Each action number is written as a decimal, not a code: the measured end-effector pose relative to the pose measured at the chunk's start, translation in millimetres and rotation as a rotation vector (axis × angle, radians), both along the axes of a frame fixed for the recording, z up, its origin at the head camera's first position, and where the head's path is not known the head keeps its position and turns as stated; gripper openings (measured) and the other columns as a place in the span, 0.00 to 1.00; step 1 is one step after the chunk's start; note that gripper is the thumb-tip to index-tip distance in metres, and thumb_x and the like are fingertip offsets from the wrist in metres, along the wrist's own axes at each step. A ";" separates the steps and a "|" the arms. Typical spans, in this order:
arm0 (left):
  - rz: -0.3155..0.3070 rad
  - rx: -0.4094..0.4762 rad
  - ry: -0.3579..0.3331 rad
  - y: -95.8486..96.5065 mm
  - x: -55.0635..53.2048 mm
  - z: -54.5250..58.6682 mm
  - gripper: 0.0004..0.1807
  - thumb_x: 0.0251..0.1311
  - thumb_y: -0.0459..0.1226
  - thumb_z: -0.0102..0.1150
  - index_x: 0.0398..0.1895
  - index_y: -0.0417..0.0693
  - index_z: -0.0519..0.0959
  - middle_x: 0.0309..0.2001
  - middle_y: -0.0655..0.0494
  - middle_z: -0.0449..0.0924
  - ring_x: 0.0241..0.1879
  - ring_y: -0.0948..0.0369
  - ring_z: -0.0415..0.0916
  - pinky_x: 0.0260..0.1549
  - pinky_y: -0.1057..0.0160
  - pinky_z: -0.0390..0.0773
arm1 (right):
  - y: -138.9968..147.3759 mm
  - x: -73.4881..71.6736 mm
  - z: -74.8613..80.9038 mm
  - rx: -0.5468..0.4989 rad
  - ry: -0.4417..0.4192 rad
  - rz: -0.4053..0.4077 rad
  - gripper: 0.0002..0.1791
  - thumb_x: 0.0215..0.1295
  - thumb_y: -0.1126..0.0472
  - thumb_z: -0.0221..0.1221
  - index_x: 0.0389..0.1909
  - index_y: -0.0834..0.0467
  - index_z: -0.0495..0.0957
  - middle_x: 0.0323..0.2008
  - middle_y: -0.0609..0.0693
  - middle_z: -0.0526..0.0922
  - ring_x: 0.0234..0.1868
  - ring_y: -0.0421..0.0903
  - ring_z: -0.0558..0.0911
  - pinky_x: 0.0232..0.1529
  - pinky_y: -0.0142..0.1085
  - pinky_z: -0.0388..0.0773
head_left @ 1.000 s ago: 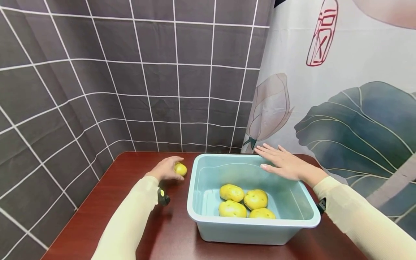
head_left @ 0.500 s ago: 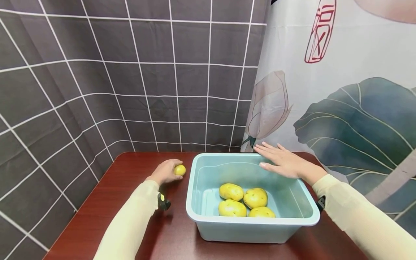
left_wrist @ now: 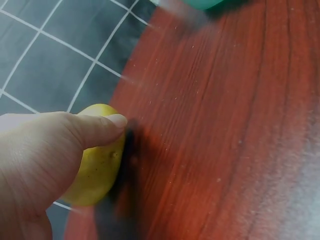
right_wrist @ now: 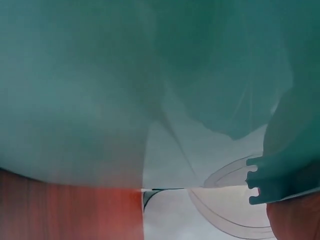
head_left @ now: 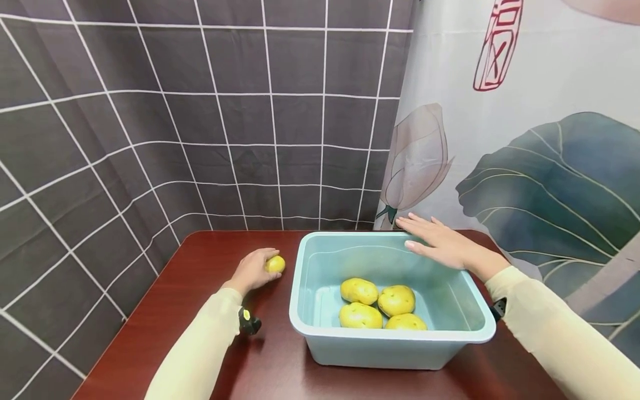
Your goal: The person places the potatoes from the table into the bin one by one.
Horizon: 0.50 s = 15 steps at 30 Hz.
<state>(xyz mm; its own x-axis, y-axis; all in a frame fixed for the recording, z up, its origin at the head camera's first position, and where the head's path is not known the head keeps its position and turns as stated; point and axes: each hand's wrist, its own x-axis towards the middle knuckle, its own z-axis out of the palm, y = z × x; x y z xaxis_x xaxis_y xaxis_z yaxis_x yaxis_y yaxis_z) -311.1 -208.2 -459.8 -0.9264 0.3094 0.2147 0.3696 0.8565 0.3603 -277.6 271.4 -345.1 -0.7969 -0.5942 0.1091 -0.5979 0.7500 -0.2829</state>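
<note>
At the back left of the tabletop, my left hand (head_left: 254,270) grips a yellow potato (head_left: 275,264). In the left wrist view the thumb lies across the top of that potato (left_wrist: 102,167), and the fingers on its far side are hidden. Right of it stands a pale blue plastic tub (head_left: 380,355) with several more potatoes (head_left: 361,315) on its floor. My right hand (head_left: 442,244) rests with straight fingers at the tub's back right rim, holding nothing. The tub's wall (right_wrist: 75,125) fills most of the right wrist view.
The dark red wooden table (head_left: 165,311) carries the tub and the potato. Behind its back edge hangs a grey cloth with white grid lines (head_left: 240,122). A white curtain with printed lotus leaves (head_left: 545,183) covers the right side.
My left hand has closed round the potato and drawn it slightly nearer and leftward, away from the tub. The right hand stays at the rim. The head view has shifted slightly.
</note>
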 end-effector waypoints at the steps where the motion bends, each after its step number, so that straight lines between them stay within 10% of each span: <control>1: -0.002 0.004 0.007 1.1 1.2 0.1 0.36 0.47 0.45 0.73 0.62 0.45 0.75 0.60 0.49 0.75 0.61 0.50 0.69 0.57 0.46 0.68 | 1.9 0.0 -0.3 -0.029 -0.009 0.000 0.34 0.73 0.44 0.47 0.75 0.52 0.54 0.73 0.50 0.56 0.75 0.54 0.45 0.69 0.60 0.35; 8: -0.001 0.026 0.020 7.2 6.0 -3.0 0.36 0.47 0.44 0.73 0.62 0.45 0.75 0.61 0.49 0.74 0.62 0.51 0.68 0.57 0.47 0.68 | 16.9 4.4 5.4 -0.170 -0.049 0.007 0.30 0.76 0.51 0.44 0.74 0.56 0.54 0.73 0.58 0.55 0.74 0.61 0.46 0.68 0.61 0.34; 15: 0.035 0.034 0.026 -1.2 9.9 -7.5 0.37 0.48 0.45 0.73 0.63 0.46 0.74 0.62 0.50 0.73 0.63 0.51 0.67 0.59 0.47 0.67 | 16.3 16.6 12.5 -0.090 -0.109 -0.148 0.36 0.74 0.42 0.41 0.76 0.55 0.48 0.75 0.59 0.48 0.75 0.60 0.40 0.65 0.67 0.32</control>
